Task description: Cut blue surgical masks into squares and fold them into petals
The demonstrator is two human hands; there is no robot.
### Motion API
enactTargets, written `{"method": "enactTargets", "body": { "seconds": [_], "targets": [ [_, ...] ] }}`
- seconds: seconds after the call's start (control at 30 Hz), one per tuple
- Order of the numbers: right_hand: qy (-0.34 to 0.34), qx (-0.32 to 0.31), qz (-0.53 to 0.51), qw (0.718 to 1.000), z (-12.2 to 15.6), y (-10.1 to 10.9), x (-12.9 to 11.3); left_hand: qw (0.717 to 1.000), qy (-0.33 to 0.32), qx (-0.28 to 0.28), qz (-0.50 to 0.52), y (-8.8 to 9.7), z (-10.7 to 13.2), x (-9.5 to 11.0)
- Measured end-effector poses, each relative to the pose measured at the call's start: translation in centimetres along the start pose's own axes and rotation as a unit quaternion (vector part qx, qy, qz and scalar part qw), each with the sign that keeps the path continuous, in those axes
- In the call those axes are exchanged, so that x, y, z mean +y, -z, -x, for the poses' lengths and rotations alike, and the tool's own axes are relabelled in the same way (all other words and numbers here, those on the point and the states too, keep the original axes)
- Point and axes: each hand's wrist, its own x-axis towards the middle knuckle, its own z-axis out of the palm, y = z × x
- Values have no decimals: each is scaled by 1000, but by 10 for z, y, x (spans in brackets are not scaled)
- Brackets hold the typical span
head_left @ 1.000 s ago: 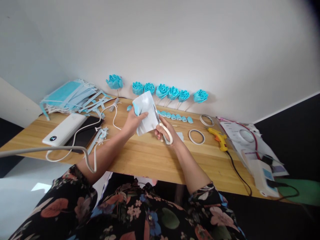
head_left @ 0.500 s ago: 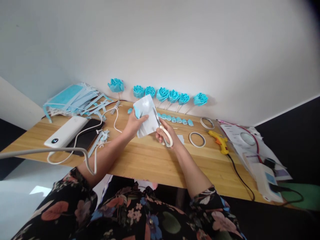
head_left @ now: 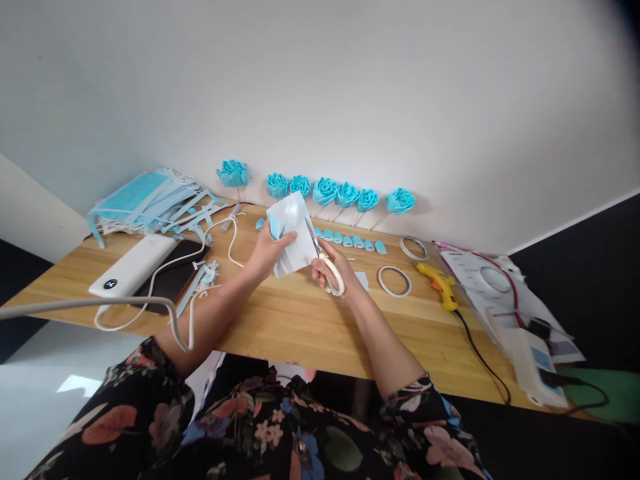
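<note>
My left hand (head_left: 271, 247) pinches a sheet of white and light-blue face-mask fabric (head_left: 294, 223) above the middle of the table, thumb on the pale side. In my right hand (head_left: 337, 268) is a pair of scissors (head_left: 333, 275) with cream handles, my fingers wrapped round them. Their blades lie along the fabric's right edge; whether they are cutting into it I cannot tell. Behind the fabric runs a row of small blue folded petals (head_left: 357, 242), partly hidden by it. Several blue fabric roses (head_left: 326, 191) on sticks lean by the wall.
At the left are a pile of face masks (head_left: 133, 193), a white power bank (head_left: 133, 265) with a cable, a dark flat device (head_left: 173, 270) and fabric scraps (head_left: 206, 275). Rightward lie tape rolls (head_left: 395, 281), a yellow glue gun (head_left: 440, 283), papers (head_left: 493, 280) and a white power strip (head_left: 535, 367).
Both hands, the fabric and the scissors are almost where they were. The view has shifted very slightly, and the blades stay at the fabric's right edge.
</note>
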Motion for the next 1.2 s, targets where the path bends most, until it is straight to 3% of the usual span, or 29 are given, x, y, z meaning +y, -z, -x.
{"method": "enactTargets", "body": {
  "seconds": [0.2,0.4,0.63,0.8,1.2],
  "targets": [
    [-3,-1,3,1000,-1,1,0,1000,1,-8,-20,4,-4,0],
    [-5,-6,29,1000,-2,1,1,999,-36,-6,4,13,-14,7],
    [5,-31,57,998,2,-2,-3,999,20,-24,38,10,-11,8],
    [25,-50,73,996,3,0,-2,999,18,-17,35,8,-9,9],
    [30,-48,72,996,5,2,-3,998,22,-60,2,4,-3,5]
  ]
}}
